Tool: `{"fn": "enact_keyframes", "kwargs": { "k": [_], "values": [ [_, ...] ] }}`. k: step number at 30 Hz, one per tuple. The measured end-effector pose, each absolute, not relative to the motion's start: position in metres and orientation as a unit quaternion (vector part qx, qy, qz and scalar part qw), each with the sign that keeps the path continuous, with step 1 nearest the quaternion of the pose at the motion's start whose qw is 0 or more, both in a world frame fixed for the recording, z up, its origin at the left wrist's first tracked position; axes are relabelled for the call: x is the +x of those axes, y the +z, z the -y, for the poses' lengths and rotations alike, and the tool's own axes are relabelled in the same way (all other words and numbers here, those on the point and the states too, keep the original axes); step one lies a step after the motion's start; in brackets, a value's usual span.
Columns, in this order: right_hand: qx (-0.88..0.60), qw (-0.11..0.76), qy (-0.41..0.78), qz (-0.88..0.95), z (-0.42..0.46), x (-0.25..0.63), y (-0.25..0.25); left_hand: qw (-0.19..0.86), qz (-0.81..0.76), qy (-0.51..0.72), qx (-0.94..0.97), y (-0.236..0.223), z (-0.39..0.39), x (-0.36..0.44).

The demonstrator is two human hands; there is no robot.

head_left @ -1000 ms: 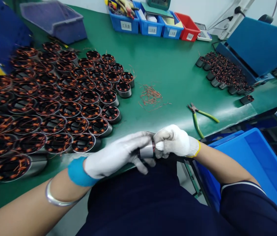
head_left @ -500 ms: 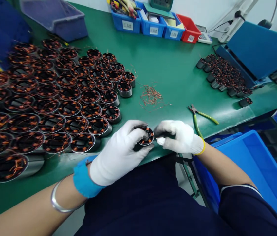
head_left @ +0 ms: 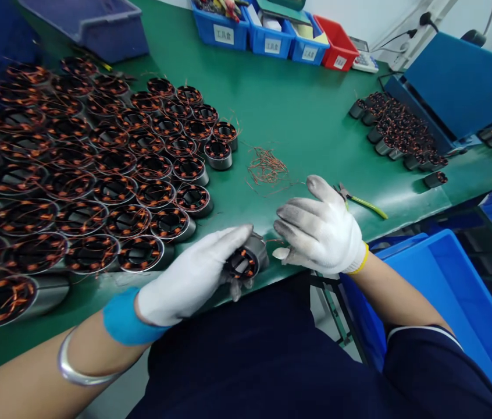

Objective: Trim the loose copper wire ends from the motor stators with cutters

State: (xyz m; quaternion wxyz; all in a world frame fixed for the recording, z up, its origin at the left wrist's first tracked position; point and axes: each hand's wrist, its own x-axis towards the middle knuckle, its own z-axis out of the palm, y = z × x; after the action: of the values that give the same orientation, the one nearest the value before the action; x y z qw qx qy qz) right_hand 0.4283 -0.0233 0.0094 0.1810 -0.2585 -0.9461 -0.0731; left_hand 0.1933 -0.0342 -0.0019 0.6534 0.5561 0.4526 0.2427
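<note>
My left hand (head_left: 191, 270), in a white glove, is closed around a motor stator (head_left: 258, 251), a steel ring with copper windings inside. The stator is tilted on its side near the front edge of the bench, its open end facing me. To its right, my right hand (head_left: 320, 227), also gloved, is open with fingers stretched and smudged grey. A short copper wire runs between the stator and the right fingers; whether they touch it I cannot tell. Behind the hands lies a small heap of wire scraps (head_left: 267, 166). Green-handled side cutters (head_left: 366, 206) lie just beyond the right hand.
Rows of wound stators (head_left: 154, 166) fill the left of the green bench. Smaller stators (head_left: 392, 125) stand at the right by a blue machine (head_left: 464, 87). Labelled bins (head_left: 272, 45) line the back. A large blue crate (head_left: 446, 302) sits below the bench edge at right.
My left hand has tipped the stator from upright onto its side and shifted slightly left and down. My right hand has opened from a pinch, fingers now extended, partly covering the cutters.
</note>
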Motion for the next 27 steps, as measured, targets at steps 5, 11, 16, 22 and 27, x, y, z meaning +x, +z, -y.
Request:
{"fn": "enact_keyframes", "kwargs": {
  "k": [5, 11, 16, 22, 27],
  "values": [
    [-0.270, 0.252, -0.092, 0.925, 0.026, 0.424, 0.005, 0.699, -0.439, 0.216, 0.521, -0.002, 0.036, 0.194],
    [-0.312, 0.116, -0.103, 0.937, 0.038, 0.406, 0.001, 0.518, -0.467, 0.231, 0.678, -0.008, 0.044, 0.200],
    [-0.414, 0.075, -0.028, 0.907, 0.030, 0.427, 0.014, 0.237, -0.452, 0.280, 0.813, -0.021, 0.044, 0.199],
    [-0.614, 0.101, -0.022, 0.783, 0.030, 0.512, 0.013, 0.074, -0.532, 0.218, 0.815, -0.028, 0.038, 0.199],
    [-0.740, -0.067, -0.007, 0.669, 0.056, 0.540, -0.009, 0.135, -0.538, 0.245, 0.795, -0.020, 0.032, 0.203]
  ]
}}
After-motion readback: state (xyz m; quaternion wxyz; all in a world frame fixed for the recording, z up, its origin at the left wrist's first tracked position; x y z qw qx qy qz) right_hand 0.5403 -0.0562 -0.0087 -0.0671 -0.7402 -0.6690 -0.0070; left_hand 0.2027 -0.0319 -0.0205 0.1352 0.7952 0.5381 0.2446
